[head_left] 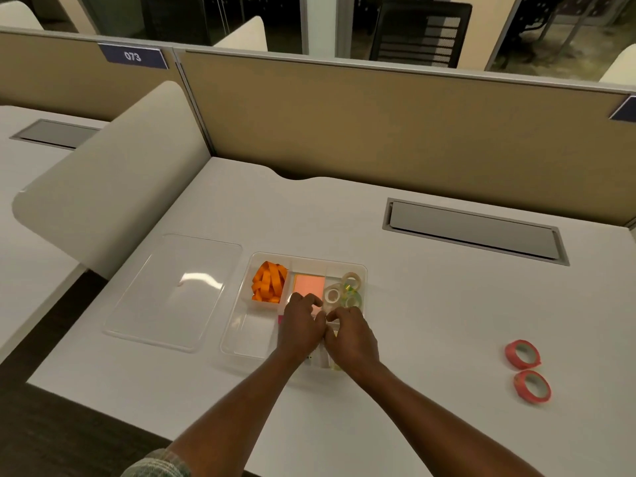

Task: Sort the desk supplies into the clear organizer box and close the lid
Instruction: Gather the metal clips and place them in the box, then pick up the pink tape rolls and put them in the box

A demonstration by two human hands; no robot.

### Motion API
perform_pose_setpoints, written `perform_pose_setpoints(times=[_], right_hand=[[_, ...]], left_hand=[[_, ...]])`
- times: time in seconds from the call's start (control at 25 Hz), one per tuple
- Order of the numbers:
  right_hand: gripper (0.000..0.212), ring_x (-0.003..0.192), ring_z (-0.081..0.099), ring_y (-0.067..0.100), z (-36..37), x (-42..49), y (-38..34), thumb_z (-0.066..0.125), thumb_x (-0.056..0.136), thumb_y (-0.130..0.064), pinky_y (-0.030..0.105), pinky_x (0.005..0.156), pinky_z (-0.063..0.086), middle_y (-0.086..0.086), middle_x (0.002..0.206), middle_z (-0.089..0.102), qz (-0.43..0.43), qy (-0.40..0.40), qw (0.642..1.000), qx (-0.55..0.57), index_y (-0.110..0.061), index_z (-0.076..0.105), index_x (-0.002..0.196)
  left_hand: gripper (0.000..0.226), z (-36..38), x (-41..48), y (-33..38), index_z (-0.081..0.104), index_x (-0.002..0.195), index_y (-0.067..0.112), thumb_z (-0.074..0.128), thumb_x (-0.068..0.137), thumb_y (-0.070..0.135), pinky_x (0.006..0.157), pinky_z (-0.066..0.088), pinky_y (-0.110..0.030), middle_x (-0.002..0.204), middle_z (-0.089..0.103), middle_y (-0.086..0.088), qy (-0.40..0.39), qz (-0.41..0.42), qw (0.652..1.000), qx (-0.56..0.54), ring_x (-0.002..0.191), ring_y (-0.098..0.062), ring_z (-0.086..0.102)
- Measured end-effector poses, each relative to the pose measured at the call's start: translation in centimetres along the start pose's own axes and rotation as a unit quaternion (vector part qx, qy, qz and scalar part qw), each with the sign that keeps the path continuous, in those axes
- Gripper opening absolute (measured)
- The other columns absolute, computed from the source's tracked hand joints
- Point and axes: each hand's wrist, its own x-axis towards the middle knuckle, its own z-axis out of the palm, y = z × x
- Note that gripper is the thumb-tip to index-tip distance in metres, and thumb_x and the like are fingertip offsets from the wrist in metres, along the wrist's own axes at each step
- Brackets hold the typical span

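The clear organizer box [241,339] stands open near the desk's front edge. Its back compartments hold orange bands [270,282], a pink sticky-note pad [308,284] and several tape rolls [347,290]. The clear lid [172,290] lies flat on the desk left of the box. My left hand [301,327] and my right hand [349,335] are side by side over the box's middle, fingers curled down and fingertips almost meeting. What the fingers hold is hidden beneath them. Two red tape rolls [522,354] [532,386] lie on the desk far to the right.
A tan partition wall [378,125] closes the back of the white desk [430,321]. A grey cable hatch [475,230] is set into the desk at the back right. A rounded white side panel [113,187] rises on the left.
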Motion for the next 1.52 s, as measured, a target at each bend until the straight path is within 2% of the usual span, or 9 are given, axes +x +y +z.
perform_pose_setpoints(times=[0.32, 0.48, 0.64, 0.76, 0.96, 1.08, 1.16, 1.32, 1.52], right_hand=[[0.023, 0.092, 0.067, 0.014, -7.8, -1.4, 9.3, 0.06, 0.091, -0.037, 0.033, 0.081, 0.054, -0.007, 0.118, 0.058, 0.056, 0.058, 0.997, 0.016, -0.03, 0.06, 0.113], [0.024, 0.087, 0.067, 0.012, -11.8, -3.0, 15.4, 0.06, 0.091, -0.038, 0.031, 0.079, 0.053, -0.006, 0.116, 0.059, 0.093, 0.095, 0.991, 0.008, -0.029, 0.06, 0.113], [0.027, 0.097, 0.063, 0.016, -15.2, -5.1, 21.2, 0.062, 0.09, -0.034, 0.035, 0.079, 0.054, -0.001, 0.116, 0.06, 0.113, 0.133, 0.985, -0.007, -0.023, 0.061, 0.114], [0.035, 0.108, 0.059, 0.024, -17.2, -6.7, 25.3, 0.065, 0.087, -0.031, 0.039, 0.084, 0.053, 0.002, 0.124, 0.058, 0.103, 0.171, 0.977, -0.074, -0.02, 0.06, 0.12], [0.051, 0.134, 0.042, 0.027, -17.9, -8.5, 30.7, 0.055, 0.091, -0.038, 0.038, 0.1, 0.046, 0.009, 0.152, 0.037, 0.155, 0.085, 0.969, -0.17, -0.026, 0.045, 0.139], [0.061, 0.136, 0.039, 0.028, -17.2, -9.2, 32.6, 0.054, 0.091, -0.041, 0.037, 0.098, 0.05, 0.008, 0.161, 0.022, 0.148, 0.029, 0.972, -0.18, -0.032, 0.031, 0.147], [0.066, 0.135, 0.041, 0.03, -16.8, -9.5, 33.2, 0.053, 0.092, -0.04, 0.039, 0.096, 0.051, 0.007, 0.164, 0.016, 0.139, 0.006, 0.973, -0.185, -0.034, 0.024, 0.151], [0.06, 0.134, 0.042, 0.028, -16.4, -9.7, 33.6, 0.051, 0.095, -0.035, 0.039, 0.096, 0.051, 0.005, 0.164, 0.016, 0.129, -0.006, 0.971, -0.201, -0.03, 0.029, 0.15], [0.038, 0.121, 0.05, 0.023, -16.5, -9.7, 33.0, 0.052, 0.093, -0.025, 0.035, 0.084, 0.054, 0.001, 0.147, 0.039, 0.113, 0.017, 0.972, -0.207, -0.026, 0.05, 0.131]], left_hand=[[0.015, 6.7, -2.1, 9.2, 0.066, 0.099, 0.018, 0.065, 0.085, 0.023, 0.071, 0.036, -0.022, 0.095, 0.055, 0.003, -0.072, 0.088, 0.993, -0.042, 0.084, -0.009, 0.056], [0.013, 11.5, -3.9, 13.3, 0.065, 0.098, 0.02, 0.065, 0.087, 0.027, 0.074, 0.039, -0.02, 0.097, 0.056, 0.003, -0.125, 0.118, 0.985, -0.034, 0.084, -0.006, 0.053], [0.017, 16.1, -5.7, 16.8, 0.064, 0.101, 0.022, 0.065, 0.087, 0.032, 0.072, 0.039, -0.02, 0.098, 0.053, 0.006, -0.17, 0.144, 0.975, -0.018, 0.086, -0.007, 0.054], [0.028, 19.4, -7.1, 18.8, 0.058, 0.115, 0.023, 0.061, 0.089, 0.033, 0.073, 0.04, -0.024, 0.109, 0.051, 0.003, -0.206, 0.197, 0.958, 0.039, 0.098, -0.014, 0.055], [0.065, 23.4, -8.1, 21.3, 0.029, 0.147, 0.03, 0.058, 0.09, 0.031, 0.091, 0.047, -0.037, 0.141, 0.036, -0.008, -0.276, 0.312, 0.887, 0.199, 0.121, -0.027, 0.046], [0.078, 25.1, -8.2, 21.9, 0.008, 0.154, 0.034, 0.056, 0.092, 0.03, 0.1, 0.04, -0.043, 0.157, 0.015, -0.015, -0.315, 0.319, 0.85, 0.278, 0.132, -0.034, 0.035], [0.08, 25.8, -8.4, 21.8, 0.003, 0.154, 0.034, 0.054, 0.093, 0.027, 0.104, 0.036, -0.044, 0.16, 0.007, -0.017, -0.324, 0.312, 0.835, 0.316, 0.137, -0.035, 0.028], [0.063, 26.2, -8.6, 21.6, 0.026, 0.148, 0.026, 0.054, 0.092, 0.029, 0.095, 0.043, -0.04, 0.151, 0.025, -0.014, -0.292, 0.314, 0.848, 0.31, 0.128, -0.031, 0.038], [0.042, 25.4, -9.0, 19.3, 0.052, 0.126, 0.019, 0.061, 0.087, 0.031, 0.079, 0.046, -0.035, 0.127, 0.044, -0.007, -0.248, 0.305, 0.879, 0.269, 0.107, -0.026, 0.049]])
